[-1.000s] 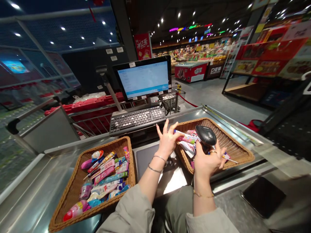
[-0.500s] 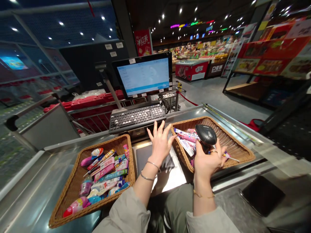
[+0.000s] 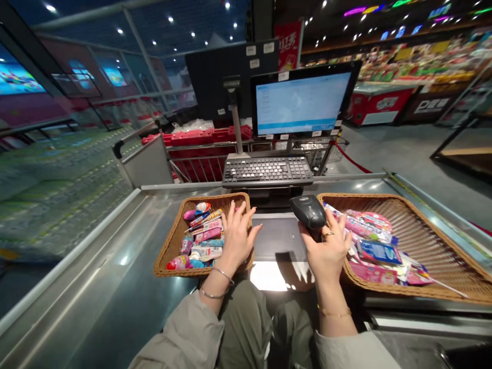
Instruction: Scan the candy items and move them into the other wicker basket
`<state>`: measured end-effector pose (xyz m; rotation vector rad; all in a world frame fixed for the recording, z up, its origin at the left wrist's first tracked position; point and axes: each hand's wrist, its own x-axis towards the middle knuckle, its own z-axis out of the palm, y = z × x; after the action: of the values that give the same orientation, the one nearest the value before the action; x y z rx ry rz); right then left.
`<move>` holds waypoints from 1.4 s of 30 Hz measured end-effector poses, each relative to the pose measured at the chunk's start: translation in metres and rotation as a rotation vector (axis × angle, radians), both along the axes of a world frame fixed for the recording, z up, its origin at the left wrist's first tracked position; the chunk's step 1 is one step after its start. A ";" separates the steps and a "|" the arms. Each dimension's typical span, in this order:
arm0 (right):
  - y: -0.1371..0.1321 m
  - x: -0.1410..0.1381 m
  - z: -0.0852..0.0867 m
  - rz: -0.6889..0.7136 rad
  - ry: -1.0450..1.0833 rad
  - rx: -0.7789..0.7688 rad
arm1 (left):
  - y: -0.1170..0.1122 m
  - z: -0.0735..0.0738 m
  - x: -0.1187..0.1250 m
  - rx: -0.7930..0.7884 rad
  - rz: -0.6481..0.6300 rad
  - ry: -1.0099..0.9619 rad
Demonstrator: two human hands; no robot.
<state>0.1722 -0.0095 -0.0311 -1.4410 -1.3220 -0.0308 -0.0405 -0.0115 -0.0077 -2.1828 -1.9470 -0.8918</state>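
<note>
Leftward from the right wicker basket, the left hand has moved over the near right side of the left wicker basket; the right hand has shifted the barcode scanner from above the right wicker basket to just beside its left rim. Of the two hands, the left is spread wide with nothing seen in it, and whether it touches anything cannot be told; the right is wrapped around the one scanner. Two baskets stand on the metal desk. The left one holds many small packaged goods, too overlapped to count; the right holds pink packets, one blue packet and one white stick. Behind are one keyboard and one monitor.
</note>
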 end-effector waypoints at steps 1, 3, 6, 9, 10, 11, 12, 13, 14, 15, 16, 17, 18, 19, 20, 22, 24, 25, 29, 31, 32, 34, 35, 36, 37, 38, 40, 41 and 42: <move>0.001 -0.005 0.000 0.031 -0.017 -0.008 | -0.004 -0.001 -0.012 -0.009 0.028 0.009; 0.004 -0.014 0.000 0.078 -0.049 -0.018 | -0.009 -0.004 -0.034 -0.034 0.077 0.035; 0.010 -0.024 0.000 0.130 -0.095 -0.048 | -0.014 -0.007 -0.063 -0.088 0.121 0.098; 0.017 -0.034 0.001 0.180 -0.138 -0.100 | -0.015 -0.011 -0.087 -0.149 0.119 0.186; 0.019 -0.038 0.002 0.191 -0.146 -0.120 | -0.014 -0.012 -0.094 -0.171 0.108 0.214; 0.020 -0.041 0.002 0.201 -0.154 -0.140 | -0.013 -0.013 -0.100 -0.197 0.092 0.241; 0.022 -0.045 0.002 0.213 -0.164 -0.156 | -0.013 -0.015 -0.106 -0.223 0.074 0.267; 0.023 -0.048 0.002 0.223 -0.174 -0.168 | -0.011 -0.016 -0.111 -0.244 0.057 0.293; 0.023 -0.051 0.001 0.233 -0.184 -0.176 | -0.010 -0.018 -0.115 -0.260 0.038 0.322; 0.024 -0.054 0.000 0.242 -0.194 -0.182 | -0.009 -0.021 -0.118 -0.271 0.017 0.353; 0.024 -0.057 -0.002 0.250 -0.201 -0.190 | -0.008 -0.023 -0.121 -0.279 -0.004 0.386; 0.024 -0.059 -0.003 0.254 -0.205 -0.196 | -0.007 -0.025 -0.124 -0.285 -0.026 0.420; 0.024 -0.061 -0.005 0.259 -0.208 -0.205 | -0.005 -0.028 -0.126 -0.294 -0.053 0.454; 0.024 -0.063 -0.006 0.265 -0.212 -0.216 | -0.004 -0.031 -0.128 -0.305 -0.082 0.486; 0.025 -0.065 -0.007 0.271 -0.218 -0.226 | -0.003 -0.033 -0.130 -0.315 -0.111 0.515; 0.025 -0.068 -0.009 0.278 -0.235 -0.242 | 0.001 -0.039 -0.134 -0.322 -0.159 0.568; 0.026 -0.072 -0.010 0.277 -0.257 -0.254 | 0.005 -0.046 -0.139 -0.315 -0.192 0.612; 0.026 -0.073 -0.011 0.276 -0.268 -0.259 | 0.008 -0.050 -0.140 -0.311 -0.202 0.632; 0.029 -0.080 -0.015 0.287 -0.301 -0.273 | 0.015 -0.064 -0.147 -0.318 -0.247 0.721; 0.030 -0.082 -0.018 0.289 -0.303 -0.278 | 0.016 -0.069 -0.149 -0.322 -0.277 0.751; 0.031 -0.083 -0.019 0.289 -0.302 -0.284 | 0.017 -0.071 -0.150 -0.323 -0.289 0.758; 0.031 -0.084 -0.021 0.293 -0.297 -0.302 | 0.017 -0.075 -0.151 -0.321 -0.302 0.762; 0.032 -0.084 -0.022 0.296 -0.292 -0.311 | 0.017 -0.076 -0.151 -0.320 -0.305 0.762; 0.032 -0.084 -0.023 0.299 -0.288 -0.320 | 0.017 -0.077 -0.152 -0.318 -0.311 0.763; 0.032 -0.084 -0.023 0.300 -0.283 -0.325 | 0.017 -0.078 -0.152 -0.317 -0.318 0.765; 0.032 -0.084 -0.023 0.300 -0.279 -0.327 | 0.017 -0.079 -0.153 -0.317 -0.325 0.768; 0.032 -0.084 -0.024 0.298 -0.274 -0.324 | 0.017 -0.080 -0.153 -0.316 -0.340 0.778; 0.032 -0.084 -0.024 0.299 -0.272 -0.323 | 0.017 -0.081 -0.154 -0.314 -0.346 0.782; 0.032 -0.084 -0.024 0.300 -0.270 -0.323 | 0.017 -0.082 -0.154 -0.313 -0.350 0.786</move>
<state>0.0884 0.0221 -0.0548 -1.5273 -1.8200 0.2002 -0.1945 0.0059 -0.0894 -2.5225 -1.3959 0.2864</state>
